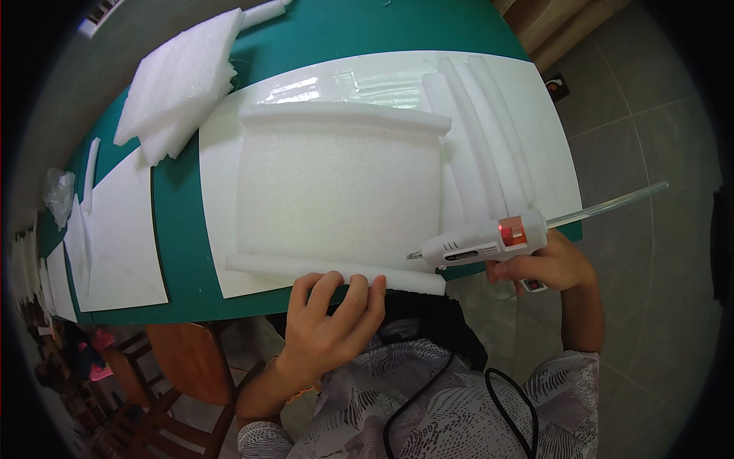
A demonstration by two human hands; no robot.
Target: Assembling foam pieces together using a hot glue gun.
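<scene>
In my right hand (552, 264) is a white hot glue gun (485, 243), held by its handle. Its metal nozzle points left, above the near right corner of a white foam sheet (340, 191). A clear glue stick (612, 203) sticks out of its back end. My left hand (332, 317) has its fingers bent over a white foam strip (405, 281) along the sheet's near edge, gripping it. Another foam strip (344, 115) runs along the far edge of the sheet. The left thumb is mostly hidden.
Under the foam lies a white board (218, 222) on a green table (180, 268). Several loose foam strips (489, 130) lie at the right. A thick foam block (180, 80) rests at the far left, with a second white board (122, 252) nearer. Wooden chairs (191, 359) stand at the lower left.
</scene>
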